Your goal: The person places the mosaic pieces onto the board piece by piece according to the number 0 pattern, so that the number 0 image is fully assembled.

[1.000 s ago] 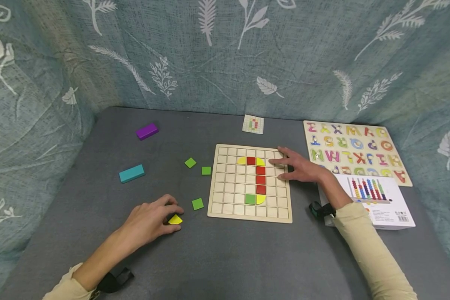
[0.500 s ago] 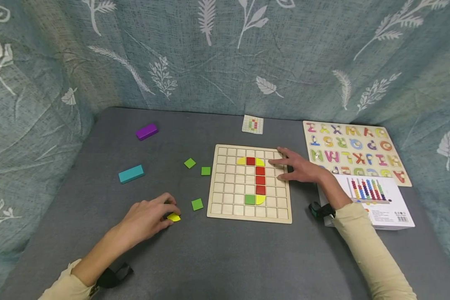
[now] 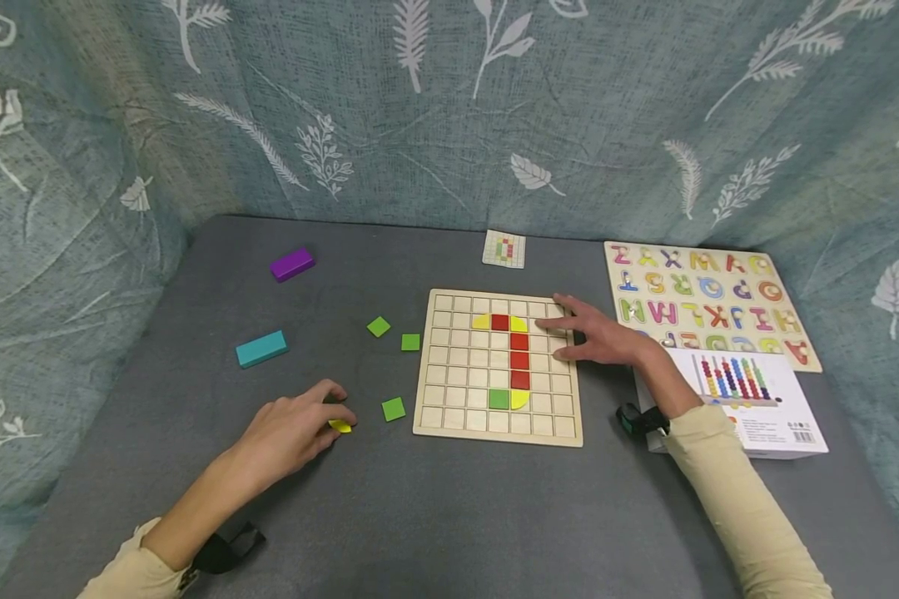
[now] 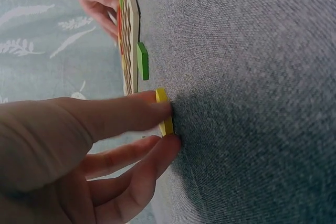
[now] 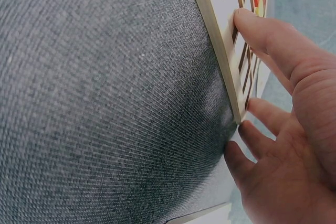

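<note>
My left hand pinches a small yellow tile between thumb and fingers, low over the grey cloth, left of the wooden grid board. Fingers hide most of that tile in the head view. My right hand rests with spread fingers on the board's right side, fingertips on its edge and squares. Set in the board are red square tiles, a green square tile and yellow rounded tiles. Loose green tiles lie between my left hand and the board.
A small pattern card lies behind the board. To the right are an alphabet puzzle and a white box overlapping it. A teal block and a purple block lie at the left. A patterned curtain hangs behind.
My left hand has closed its fingers on the yellow tile and drawn it slightly to the left, covering more of it. The right hand stays in place on the board.
</note>
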A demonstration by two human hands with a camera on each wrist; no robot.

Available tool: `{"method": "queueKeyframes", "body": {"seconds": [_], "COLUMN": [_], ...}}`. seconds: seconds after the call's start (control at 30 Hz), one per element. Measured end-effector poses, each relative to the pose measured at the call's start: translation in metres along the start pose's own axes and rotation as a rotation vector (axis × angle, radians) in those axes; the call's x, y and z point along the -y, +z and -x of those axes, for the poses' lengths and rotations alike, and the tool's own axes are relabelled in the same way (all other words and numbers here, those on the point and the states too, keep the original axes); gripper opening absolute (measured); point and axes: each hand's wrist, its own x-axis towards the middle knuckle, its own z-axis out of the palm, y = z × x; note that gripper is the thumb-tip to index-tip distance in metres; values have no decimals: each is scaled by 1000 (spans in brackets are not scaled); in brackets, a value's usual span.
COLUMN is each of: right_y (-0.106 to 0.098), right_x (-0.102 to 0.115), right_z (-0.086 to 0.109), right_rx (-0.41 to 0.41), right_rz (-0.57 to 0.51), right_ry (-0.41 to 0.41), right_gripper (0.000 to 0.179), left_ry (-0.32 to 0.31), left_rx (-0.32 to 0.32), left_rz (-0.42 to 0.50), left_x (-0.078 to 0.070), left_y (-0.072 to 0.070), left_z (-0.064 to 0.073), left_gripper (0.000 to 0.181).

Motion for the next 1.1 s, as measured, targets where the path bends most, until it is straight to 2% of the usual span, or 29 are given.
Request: {"method": "queueKeyframes", "body": {"seconds": [0.3, 0.67, 1.1], "right_y": [0, 0, -1], "right_x": [2, 1, 2], "right_z": [1, 0, -1], "right_rx": [0, 0, 5], "right_rz": [-7, -15, -11], "right_ry": [3, -3, 13], "right_gripper": [55, 55, 55], "left_ry": [-17, 3, -4], "left_rx": [5, -42, -19], "left_rz": [-14, -27, -10], "left_x": [0, -1, -1], "left_y": [1, 5, 5], "left_z": [-1, -2, -5], "left_gripper": [19, 17, 15]}}
